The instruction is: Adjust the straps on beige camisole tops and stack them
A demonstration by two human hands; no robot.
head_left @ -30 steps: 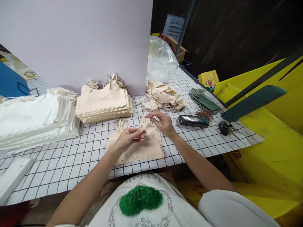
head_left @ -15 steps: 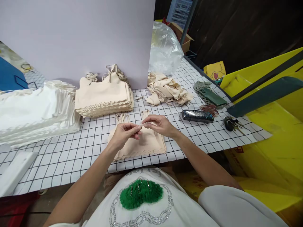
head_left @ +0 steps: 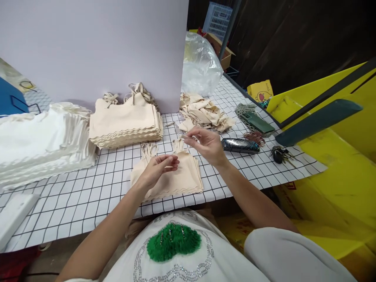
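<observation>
A small stack of beige fabric pieces with wavy lower edges and thin straps lies before me on the checkered cloth. Over its middle is my left hand, thumb and fingertips pressed together; whatever may be between them is too small to see. My right hand is above the stack's upper right side, pinching something thin and pale that I cannot make out. The two hands are apart. Behind them, a taller beige stack sits at the left and a loose heap of beige fabric at the right.
White fabric pieces are piled at the left. A patterned case, a green phone and keys lie at the right. An upright pale panel stands behind, beside a clear plastic bag.
My hands have separated. The right one moved up and to the right with its fingers still pinched, while the left one stayed over the small stack. The view has shifted slightly.
</observation>
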